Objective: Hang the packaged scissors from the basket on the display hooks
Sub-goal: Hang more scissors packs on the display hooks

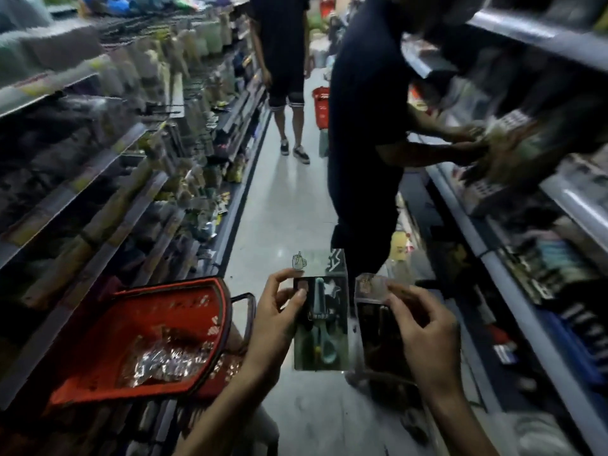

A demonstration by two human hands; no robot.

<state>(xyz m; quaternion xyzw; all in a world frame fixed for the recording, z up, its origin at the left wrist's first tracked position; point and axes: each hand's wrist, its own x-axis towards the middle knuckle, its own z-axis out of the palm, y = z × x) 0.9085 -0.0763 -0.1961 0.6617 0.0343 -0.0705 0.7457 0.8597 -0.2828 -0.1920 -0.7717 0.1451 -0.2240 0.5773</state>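
Observation:
My left hand (278, 311) pinches a clear pack of green-handled scissors (324, 324) by its left edge, thumb on the front. My right hand (424, 330) grips a second, darker scissors pack (375, 324) just to the right of the first. Both packs are upright over the aisle floor, at about waist height. The red shopping basket (217, 311) hangs at my lower left, with several shiny packs lying in its bottom. Display hooks (158, 110) with hanging goods stick out of the blurred left shelving.
A person in dark clothes (365, 126) bends over the right shelves just ahead, handling goods. Another person (286, 77) stands farther down the narrow aisle, beside a red basket (320, 106). Shelving lines both sides. The image is motion-blurred.

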